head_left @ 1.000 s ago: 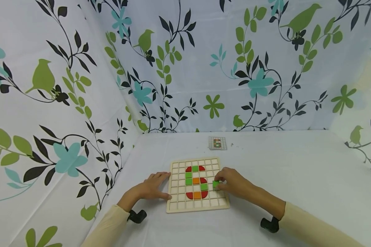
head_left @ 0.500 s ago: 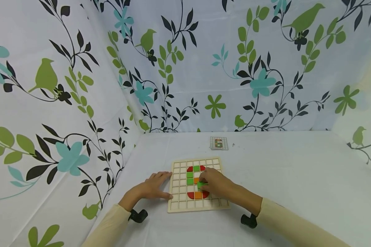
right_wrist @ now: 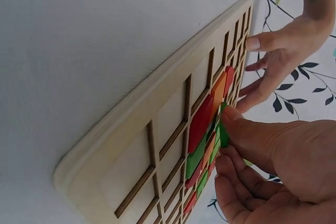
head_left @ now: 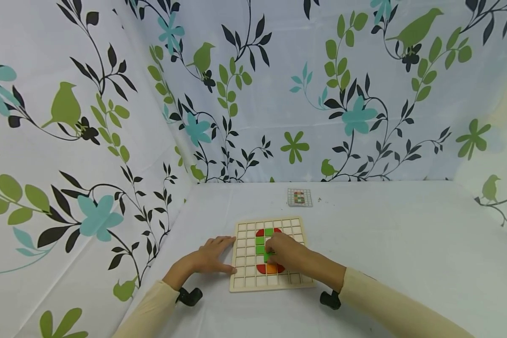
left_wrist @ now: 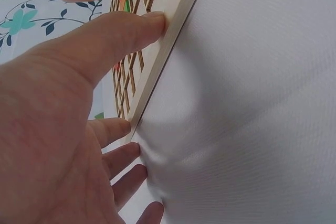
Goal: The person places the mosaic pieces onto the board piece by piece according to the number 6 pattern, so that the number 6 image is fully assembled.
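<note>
A wooden grid board [head_left: 245, 272] lies on the white cloth, with red, green and orange tiles set in its middle squares. My right hand [head_left: 288, 253] is over those tiles and pinches a green square tile [right_wrist: 224, 124] between thumb and fingers, just above the board's surface. In the head view this hand hides part of the pattern. My left hand [head_left: 207, 258] rests at the board's left edge; its thumb [left_wrist: 152, 22] lies on the rim and its spread fingers touch the side.
A small printed card [head_left: 299, 197] with a coloured grid pattern lies behind the board, with tiny specks beside it. A patterned curtain [head_left: 253, 94] of leaves and birds hangs behind and to the left. A dark camera [head_left: 330, 300] sits on the right wrist.
My right hand has carried the green tile leftward from the board's right side to the middle of the pattern. The left hand stays at the left edge.
</note>
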### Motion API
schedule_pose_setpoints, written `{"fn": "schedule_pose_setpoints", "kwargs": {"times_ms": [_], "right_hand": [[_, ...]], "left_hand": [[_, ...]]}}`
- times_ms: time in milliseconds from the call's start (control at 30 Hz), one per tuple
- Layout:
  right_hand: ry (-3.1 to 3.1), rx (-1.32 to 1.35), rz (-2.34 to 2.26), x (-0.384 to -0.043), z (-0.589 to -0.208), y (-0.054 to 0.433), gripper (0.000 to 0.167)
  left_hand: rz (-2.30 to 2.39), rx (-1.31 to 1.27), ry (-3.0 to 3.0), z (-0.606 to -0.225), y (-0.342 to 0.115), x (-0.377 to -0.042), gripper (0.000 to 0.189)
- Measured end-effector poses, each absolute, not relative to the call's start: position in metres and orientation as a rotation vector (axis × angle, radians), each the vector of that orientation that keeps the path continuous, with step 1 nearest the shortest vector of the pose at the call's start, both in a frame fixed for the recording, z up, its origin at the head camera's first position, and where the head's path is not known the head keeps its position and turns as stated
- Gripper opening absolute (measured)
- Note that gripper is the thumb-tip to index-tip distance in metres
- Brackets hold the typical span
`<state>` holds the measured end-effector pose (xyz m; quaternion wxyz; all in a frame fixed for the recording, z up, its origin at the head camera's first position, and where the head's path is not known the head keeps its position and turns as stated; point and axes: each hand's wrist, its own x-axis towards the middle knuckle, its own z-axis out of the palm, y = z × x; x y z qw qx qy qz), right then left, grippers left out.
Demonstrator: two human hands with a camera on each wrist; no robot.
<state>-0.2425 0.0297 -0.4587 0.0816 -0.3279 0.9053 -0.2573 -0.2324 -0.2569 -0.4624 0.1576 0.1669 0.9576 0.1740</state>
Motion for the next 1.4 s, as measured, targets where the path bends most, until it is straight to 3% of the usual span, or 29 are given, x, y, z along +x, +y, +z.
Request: {"fn": "schedule_pose_setpoints", "kwargs": {"times_ms": [333,1100,1400], "right_hand": [[2.623,-1.045,-0.748,-0.249,-0.457,0.020,0.004],[2.600,-1.068,-0.744,-0.252,-0.453,0.009,0.009],[2.566,-1.051,-0.837,-0.252,-0.456,0.012,0.010]], "left_hand": [[0.501,0.469,2.727,-0.462,-0.257,-0.232,0.101],[0.516,0.495,2.752,-0.472,-0.262,-0.236,0.099],[0.521,0.489,2.723,-0.459,-0.256,-0.230,0.100]]}}
